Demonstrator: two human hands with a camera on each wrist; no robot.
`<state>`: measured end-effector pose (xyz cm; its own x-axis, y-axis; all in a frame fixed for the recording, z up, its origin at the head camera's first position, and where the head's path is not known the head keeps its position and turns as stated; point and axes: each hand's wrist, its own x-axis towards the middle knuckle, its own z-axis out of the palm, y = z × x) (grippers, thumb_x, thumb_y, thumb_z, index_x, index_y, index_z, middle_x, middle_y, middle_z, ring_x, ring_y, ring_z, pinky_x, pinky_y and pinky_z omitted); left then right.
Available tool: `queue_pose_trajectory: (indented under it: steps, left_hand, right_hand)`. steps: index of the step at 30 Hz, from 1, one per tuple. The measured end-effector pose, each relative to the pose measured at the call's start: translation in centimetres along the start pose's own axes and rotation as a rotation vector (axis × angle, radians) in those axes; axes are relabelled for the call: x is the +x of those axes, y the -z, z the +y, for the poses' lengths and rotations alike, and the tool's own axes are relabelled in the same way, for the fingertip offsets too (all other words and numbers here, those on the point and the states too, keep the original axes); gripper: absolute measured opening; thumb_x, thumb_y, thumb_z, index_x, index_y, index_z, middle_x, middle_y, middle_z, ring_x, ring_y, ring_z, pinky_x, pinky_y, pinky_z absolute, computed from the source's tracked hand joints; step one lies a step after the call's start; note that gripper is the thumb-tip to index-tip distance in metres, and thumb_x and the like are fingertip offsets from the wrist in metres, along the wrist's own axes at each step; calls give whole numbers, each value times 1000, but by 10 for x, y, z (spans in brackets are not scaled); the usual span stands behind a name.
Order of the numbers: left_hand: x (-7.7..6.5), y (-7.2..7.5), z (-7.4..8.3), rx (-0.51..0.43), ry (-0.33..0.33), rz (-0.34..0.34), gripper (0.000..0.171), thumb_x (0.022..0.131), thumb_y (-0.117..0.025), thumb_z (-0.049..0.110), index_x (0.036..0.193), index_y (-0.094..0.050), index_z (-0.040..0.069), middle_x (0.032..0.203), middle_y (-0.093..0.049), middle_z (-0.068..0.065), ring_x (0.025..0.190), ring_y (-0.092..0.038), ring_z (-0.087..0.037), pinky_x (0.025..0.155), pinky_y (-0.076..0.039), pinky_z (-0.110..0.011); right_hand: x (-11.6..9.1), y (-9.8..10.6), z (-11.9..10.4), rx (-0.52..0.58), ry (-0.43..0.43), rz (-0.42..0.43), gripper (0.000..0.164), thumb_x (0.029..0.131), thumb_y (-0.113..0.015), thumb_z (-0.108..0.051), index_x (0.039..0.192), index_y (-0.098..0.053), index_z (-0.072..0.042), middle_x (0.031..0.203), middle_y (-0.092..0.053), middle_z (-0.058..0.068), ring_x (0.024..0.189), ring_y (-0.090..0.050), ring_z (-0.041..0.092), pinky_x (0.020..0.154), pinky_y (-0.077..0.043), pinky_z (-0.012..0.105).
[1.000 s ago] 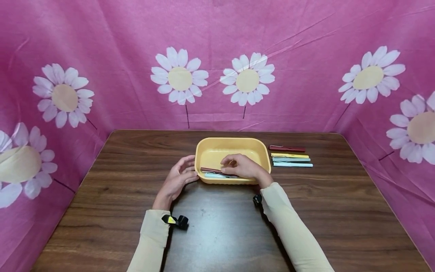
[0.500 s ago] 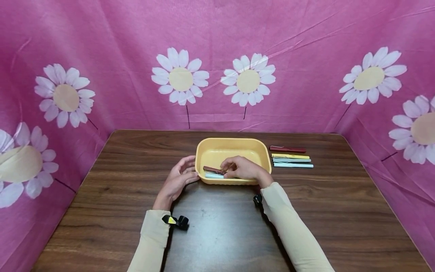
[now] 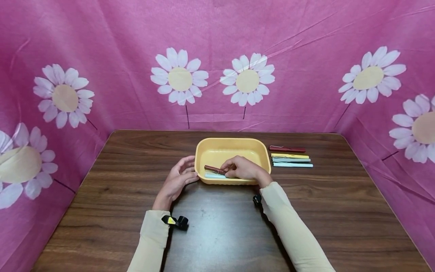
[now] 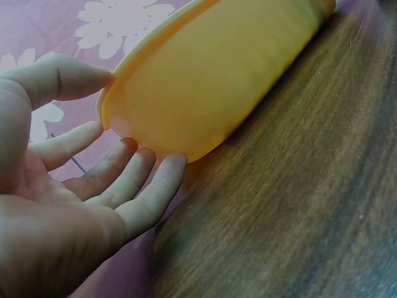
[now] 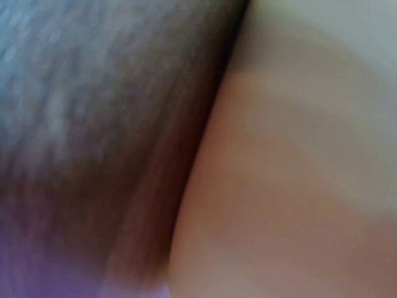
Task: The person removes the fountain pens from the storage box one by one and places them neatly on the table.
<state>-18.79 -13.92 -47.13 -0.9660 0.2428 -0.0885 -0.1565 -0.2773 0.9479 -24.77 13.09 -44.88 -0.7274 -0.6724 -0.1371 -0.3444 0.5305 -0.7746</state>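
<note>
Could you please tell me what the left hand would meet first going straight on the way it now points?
The left hand would probably meet the yellow tray first, at its end wall, where the fingers seem to touch.

Dark wood-grain table (image 3: 210,234); pink cloth (image 3: 210,26) behind, printed with large white daisies (image 3: 180,78).

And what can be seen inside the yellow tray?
Inside the yellow tray are a dark red pen and a pale blue pen. The right hand seems to grip the dark red pen and covers both pens' right ends, plus anything beneath it.
</note>
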Motion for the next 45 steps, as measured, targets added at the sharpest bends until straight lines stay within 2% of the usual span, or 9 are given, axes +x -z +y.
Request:
queue_pose_trajectory:
  steps: [8, 17, 23, 34, 39, 45]
  left_hand:
    - [-1, 0, 2, -10, -4, -9, 69, 88, -59, -13, 151, -34, -5, 141, -40, -30, 117, -56, -29, 94, -58, -37]
    - [0, 0, 0, -8, -5, -14, 69, 88, -59, -13, 152, -34, -4, 141, -40, -30, 117, -56, -29, 94, -57, -37]
    - [-1, 1, -1, -11, -4, -6, 68, 89, -58, -14, 152, -34, -4, 140, -40, -29, 115, -58, -27, 94, -57, -37]
    - [-1, 1, -1, -7, -27, 28, 64, 90, -57, -15, 149, -35, -7, 141, -41, -32, 116, -57, -29, 92, -58, -36]
    - [0, 0, 0, 2, -23, 27, 64, 90, -57, -14, 149, -36, -7, 139, -42, -31, 113, -59, -27, 93, -58, -37]
    - [1, 0, 0, 0, -22, 18, 63, 90, -56, -14, 149, -35, -8, 137, -43, -30, 110, -60, -23, 94, -57, -38]
  right_hand:
    - [0, 1, -2, -11, -4, 51, 20, 94, -69, -2, 113, -76, -5, 100, -73, 2, 86, -61, 11, 79, -54, 29]
    - [-2, 5, -2, -4, -5, 111, 21, 94, -69, -4, 115, -74, -4, 103, -73, 3, 91, -63, 15, 84, -55, 34]
    - [-6, 9, -4, 4, -10, 119, 22, 95, -68, -4, 116, -74, -5, 104, -74, 5, 94, -64, 18, 85, -55, 35]
    - [-19, 21, -6, -105, 19, 203, 21, 95, -67, -3, 114, -75, -7, 101, -73, 6, 96, -63, 21, 83, -53, 37]
    - [-26, 26, -7, -150, 26, 212, 20, 95, -66, -1, 114, -74, -5, 99, -72, 8, 94, -62, 22, 81, -51, 36]
    - [-34, 31, -6, -151, 42, 218, 20, 95, -66, 1, 113, -74, -4, 99, -71, 7, 93, -62, 22, 79, -50, 34]
